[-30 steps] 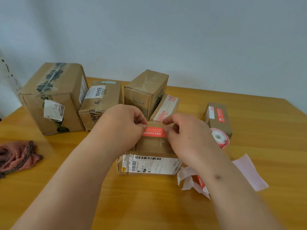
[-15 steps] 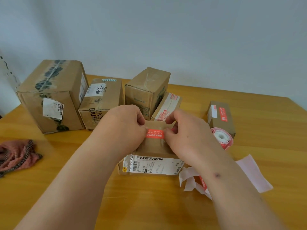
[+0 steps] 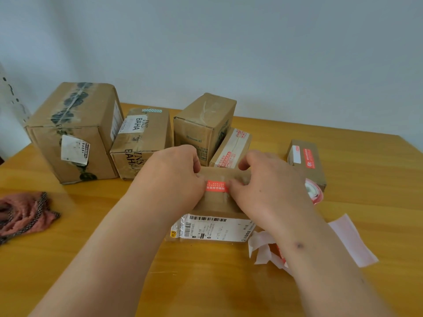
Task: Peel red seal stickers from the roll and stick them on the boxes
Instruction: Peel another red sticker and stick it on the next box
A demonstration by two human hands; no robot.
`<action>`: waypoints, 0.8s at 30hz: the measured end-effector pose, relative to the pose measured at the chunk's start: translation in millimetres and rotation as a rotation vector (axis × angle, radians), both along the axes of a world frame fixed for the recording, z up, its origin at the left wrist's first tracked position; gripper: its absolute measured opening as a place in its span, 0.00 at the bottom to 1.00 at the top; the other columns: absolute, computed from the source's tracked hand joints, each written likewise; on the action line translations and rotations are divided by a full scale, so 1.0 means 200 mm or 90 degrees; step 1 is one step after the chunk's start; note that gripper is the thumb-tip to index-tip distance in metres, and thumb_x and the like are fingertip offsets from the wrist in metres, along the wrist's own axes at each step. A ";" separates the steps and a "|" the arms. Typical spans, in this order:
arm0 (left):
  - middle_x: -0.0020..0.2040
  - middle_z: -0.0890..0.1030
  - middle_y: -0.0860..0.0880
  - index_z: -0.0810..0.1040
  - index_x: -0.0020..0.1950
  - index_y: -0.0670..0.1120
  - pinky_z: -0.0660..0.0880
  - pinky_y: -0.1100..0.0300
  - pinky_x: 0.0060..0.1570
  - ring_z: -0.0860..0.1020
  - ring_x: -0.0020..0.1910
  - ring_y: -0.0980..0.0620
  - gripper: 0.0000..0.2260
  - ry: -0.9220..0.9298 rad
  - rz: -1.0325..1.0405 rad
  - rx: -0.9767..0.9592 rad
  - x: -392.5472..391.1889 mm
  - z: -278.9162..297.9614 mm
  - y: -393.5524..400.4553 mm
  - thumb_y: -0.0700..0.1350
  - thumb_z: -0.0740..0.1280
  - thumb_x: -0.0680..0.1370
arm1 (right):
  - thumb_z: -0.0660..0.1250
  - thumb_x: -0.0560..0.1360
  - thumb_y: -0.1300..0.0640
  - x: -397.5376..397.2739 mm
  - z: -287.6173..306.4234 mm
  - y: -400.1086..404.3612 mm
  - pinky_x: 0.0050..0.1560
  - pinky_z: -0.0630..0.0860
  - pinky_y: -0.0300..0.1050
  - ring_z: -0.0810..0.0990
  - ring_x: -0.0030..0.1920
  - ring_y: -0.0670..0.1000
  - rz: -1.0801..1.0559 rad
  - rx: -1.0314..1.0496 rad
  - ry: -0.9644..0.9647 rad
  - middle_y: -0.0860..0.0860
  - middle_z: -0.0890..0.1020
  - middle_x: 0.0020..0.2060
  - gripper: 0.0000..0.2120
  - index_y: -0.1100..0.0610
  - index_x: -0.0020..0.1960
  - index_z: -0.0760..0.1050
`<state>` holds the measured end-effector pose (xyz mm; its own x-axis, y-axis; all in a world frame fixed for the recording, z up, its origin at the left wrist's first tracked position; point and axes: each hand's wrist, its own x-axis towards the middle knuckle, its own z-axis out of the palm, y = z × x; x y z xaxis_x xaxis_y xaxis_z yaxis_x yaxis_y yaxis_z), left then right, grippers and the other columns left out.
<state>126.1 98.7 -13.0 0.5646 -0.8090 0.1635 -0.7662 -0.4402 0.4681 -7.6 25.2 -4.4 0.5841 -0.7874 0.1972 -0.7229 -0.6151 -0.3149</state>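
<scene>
A red seal sticker (image 3: pixel 217 186) lies flat across the top of a small brown box (image 3: pixel 215 208) with a white barcode label on its front. My left hand (image 3: pixel 174 177) holds the sticker's left end with curled fingers. My right hand (image 3: pixel 267 181) holds its right end the same way. Both thumbs reach over the box's far edge. The sticker roll (image 3: pixel 313 191) lies on its side to the right, partly behind my right hand. A small box (image 3: pixel 306 161) behind the roll carries a red sticker on top.
Several brown boxes stand at the back: a large one (image 3: pixel 73 131), one marked BAHA (image 3: pixel 142 140), a tall one (image 3: pixel 203 124) and a slanted one (image 3: pixel 231 149). Peeled white backing strips (image 3: pixel 350 239) lie right of my forearm. A pink cloth (image 3: pixel 25 213) sits on the table's left.
The sticker has come down from just above the box onto its top. Both hands sank with it and moved slightly closer together.
</scene>
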 end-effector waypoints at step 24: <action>0.54 0.71 0.57 0.70 0.59 0.58 0.70 0.64 0.39 0.73 0.46 0.58 0.18 0.028 0.001 -0.048 -0.04 -0.03 0.04 0.57 0.71 0.72 | 0.68 0.72 0.41 -0.06 -0.12 -0.08 0.36 0.65 0.30 0.70 0.44 0.40 0.025 0.115 -0.117 0.41 0.65 0.50 0.16 0.44 0.56 0.71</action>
